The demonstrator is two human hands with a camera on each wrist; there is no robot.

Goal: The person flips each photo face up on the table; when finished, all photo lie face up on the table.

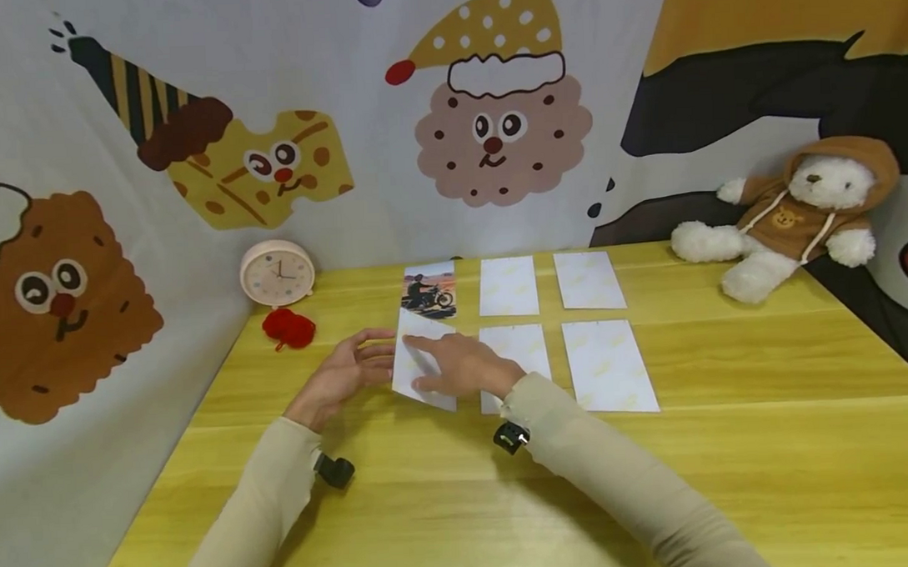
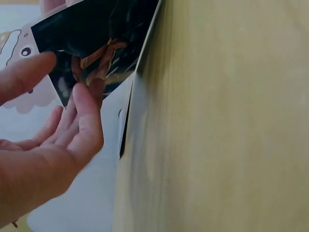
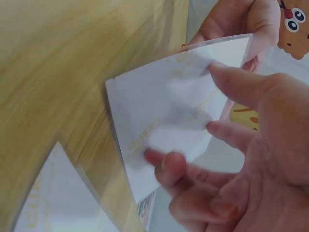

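Observation:
A tilted card (image 1: 419, 323) stands off the table at the near left of the card layout, its white back toward the head camera. My left hand (image 1: 344, 369) is at its left edge, fingers loosely bent. In the left wrist view those fingers (image 2: 87, 116) lie close over the card's dark, glossy picture side (image 2: 91, 29). My right hand (image 1: 464, 362) reaches across the white back with the forefinger extended. The right wrist view shows its fingertips (image 3: 216, 70) against that white back (image 3: 164, 106). A motorcycle picture card (image 1: 428, 294) lies face up just behind.
White-backed cards (image 1: 508, 286) lie in two rows to the right on the wooden table (image 1: 742, 365). A pink round clock (image 1: 277, 273) and a red fuzzy object (image 1: 289, 328) are at the left. A white teddy bear in a brown hoodie (image 1: 790, 222) sits at the back right.

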